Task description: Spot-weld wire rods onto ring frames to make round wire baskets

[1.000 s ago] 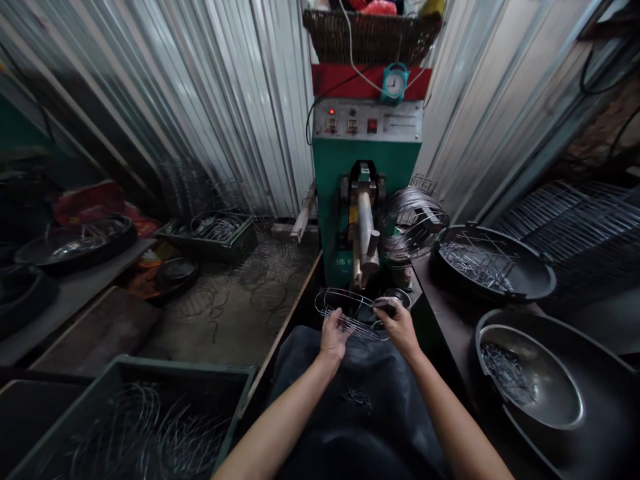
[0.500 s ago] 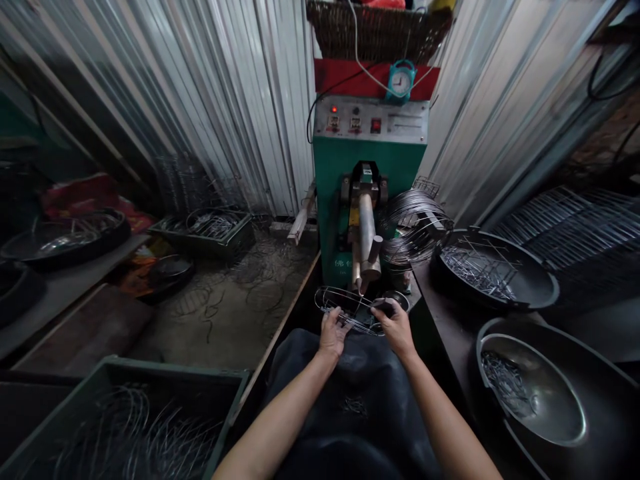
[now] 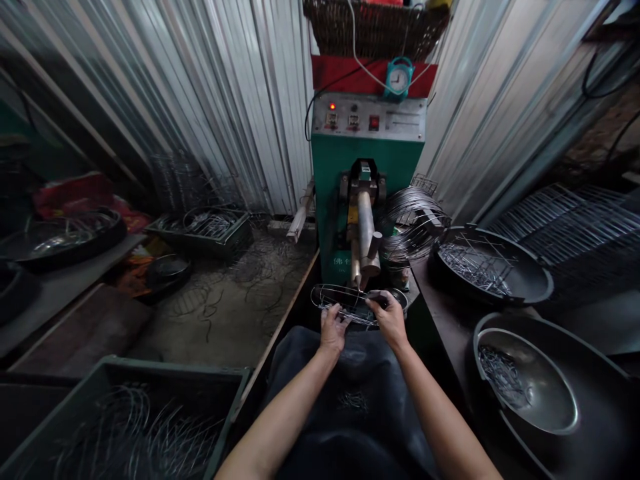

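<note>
Your left hand [image 3: 332, 329] pinches the near edge of the oval wire basket [image 3: 345, 305] in the middle of the frame, fingers curled on its wires. Your right hand [image 3: 390, 320] grips the basket's right end. You hold it just under the metal tip of the green machine [image 3: 367, 180]. I think you are lining up a joint, so keep the basket steady there.

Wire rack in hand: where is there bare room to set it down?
Bare bench strip between the pan of wire pieces and the steel bowl; also the apron on the lap. Crowded around the welding machine and wire coil.
</note>
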Motion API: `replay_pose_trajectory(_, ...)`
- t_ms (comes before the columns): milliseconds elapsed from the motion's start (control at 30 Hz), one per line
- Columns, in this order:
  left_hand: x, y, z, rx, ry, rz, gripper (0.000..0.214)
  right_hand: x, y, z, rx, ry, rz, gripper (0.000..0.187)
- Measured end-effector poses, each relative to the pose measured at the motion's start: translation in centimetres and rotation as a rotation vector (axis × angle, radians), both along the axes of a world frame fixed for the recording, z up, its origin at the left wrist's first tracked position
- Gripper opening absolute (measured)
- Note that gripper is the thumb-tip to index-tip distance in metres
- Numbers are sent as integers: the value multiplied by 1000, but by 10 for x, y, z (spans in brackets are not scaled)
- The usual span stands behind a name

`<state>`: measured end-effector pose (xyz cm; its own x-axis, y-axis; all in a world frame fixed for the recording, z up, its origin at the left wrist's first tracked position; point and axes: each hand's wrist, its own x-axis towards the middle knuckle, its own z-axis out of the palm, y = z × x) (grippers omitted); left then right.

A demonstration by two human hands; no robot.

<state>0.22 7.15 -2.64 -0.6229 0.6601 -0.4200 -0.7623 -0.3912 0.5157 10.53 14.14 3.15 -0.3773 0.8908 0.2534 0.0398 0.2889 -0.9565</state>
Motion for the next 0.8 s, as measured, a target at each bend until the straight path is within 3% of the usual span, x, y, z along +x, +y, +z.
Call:
replay_pose_trajectory(300,-2,18,4,-45,-8,-7,32,-7,15,4,5,30,-44,17)
replay_pose_trajectory(500,-3,14,4,-96,-36,-62,32,-9,13,5,-25,58,-37,17)
replay_pose_trajectory(667,6,5,5,-143,23,-106,39,-9,14,0,-100,78,-23,19)
replay_pose_trajectory(800,24,6,3,-195,50,-151,58,0,20,-5,-275,197,-60,26)
